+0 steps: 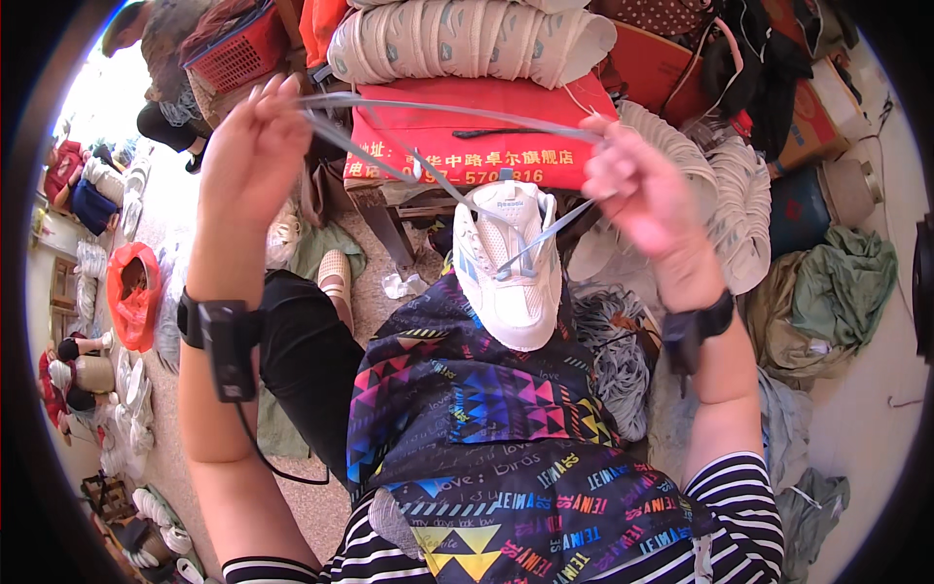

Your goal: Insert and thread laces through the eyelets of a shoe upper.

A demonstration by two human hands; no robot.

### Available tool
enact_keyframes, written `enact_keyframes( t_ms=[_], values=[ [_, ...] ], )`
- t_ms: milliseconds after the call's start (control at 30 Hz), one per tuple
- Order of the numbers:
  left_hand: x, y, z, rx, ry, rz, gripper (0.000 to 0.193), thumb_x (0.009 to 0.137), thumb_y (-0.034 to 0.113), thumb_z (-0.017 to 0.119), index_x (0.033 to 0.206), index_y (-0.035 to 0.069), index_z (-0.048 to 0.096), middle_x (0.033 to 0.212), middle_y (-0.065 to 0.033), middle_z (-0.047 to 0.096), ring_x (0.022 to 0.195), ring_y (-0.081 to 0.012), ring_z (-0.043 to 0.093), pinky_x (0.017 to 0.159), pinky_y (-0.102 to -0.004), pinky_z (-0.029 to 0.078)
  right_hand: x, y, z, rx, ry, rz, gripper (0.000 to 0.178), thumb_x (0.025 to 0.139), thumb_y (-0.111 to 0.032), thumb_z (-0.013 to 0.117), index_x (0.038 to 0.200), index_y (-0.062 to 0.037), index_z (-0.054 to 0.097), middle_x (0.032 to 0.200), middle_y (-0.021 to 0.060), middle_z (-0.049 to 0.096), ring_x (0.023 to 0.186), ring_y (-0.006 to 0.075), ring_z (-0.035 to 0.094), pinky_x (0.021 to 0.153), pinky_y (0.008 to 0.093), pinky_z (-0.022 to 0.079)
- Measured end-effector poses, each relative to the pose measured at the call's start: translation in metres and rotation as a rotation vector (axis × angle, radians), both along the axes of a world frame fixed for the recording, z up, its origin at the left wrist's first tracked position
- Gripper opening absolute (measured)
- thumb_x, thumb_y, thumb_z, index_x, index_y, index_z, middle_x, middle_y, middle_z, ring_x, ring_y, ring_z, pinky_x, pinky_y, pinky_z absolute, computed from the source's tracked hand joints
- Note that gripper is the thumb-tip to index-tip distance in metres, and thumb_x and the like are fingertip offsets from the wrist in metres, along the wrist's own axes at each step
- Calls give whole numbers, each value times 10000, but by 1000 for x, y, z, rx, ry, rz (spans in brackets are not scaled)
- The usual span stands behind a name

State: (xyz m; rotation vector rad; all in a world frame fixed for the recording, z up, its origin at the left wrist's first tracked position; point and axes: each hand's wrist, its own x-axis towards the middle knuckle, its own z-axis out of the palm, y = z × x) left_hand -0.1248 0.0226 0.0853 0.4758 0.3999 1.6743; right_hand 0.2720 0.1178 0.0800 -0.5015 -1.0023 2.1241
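A white sneaker (520, 311) with grey-blue trim rests on my lap, its toe toward me. A grey-blue shoelace (379, 161) runs from its eyelets up to both hands. My left hand (255, 127), raised at the upper left, has its fingers closed on the lace. Over to the right, my right hand (637, 180) pinches the lace too, and the stretch between the hands is pulled nearly straight. One part of the lace lies across the shoe's tongue. Both hands are apart from the shoe itself.
A stool with a red cover (438, 117) stands just beyond the shoe, bearing a row of nested white shoe pieces (467, 44). A heap of grey laces (613, 360) lies right of my lap. Left on the floor is a red plastic bag (133, 292). Another person sits at the far left.
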Motion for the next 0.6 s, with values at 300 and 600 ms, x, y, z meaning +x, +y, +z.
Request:
enact_keyframes(
  t_ms=[300, 600],
  values=[
    [-208, -64, -118, -321, -750, 206, 229, 1012, 37, 382, 1147, -45, 547, 1137, -195, 620, 1038, -284, 596, 914, -379, 498, 230, 113, -36, -333, -206, -756, 259, 943, -29, 492, 1202, -25, 495, 643, -42, 417, 439, 53, 314, 380, 202, 235],
    [-343, -132, -147, -553, -138, 906, 352, 995, 43, 327, 1283, -99, 473, 1282, -210, 564, 1170, -320, 568, 1055, -411, 432, 497, 112, -35, -250, -534, -1131, 125, 938, -44, 500, 854, -122, 550, 596, -49, 370, 414, 70, 281, 367, 225, 214]
  ],
)
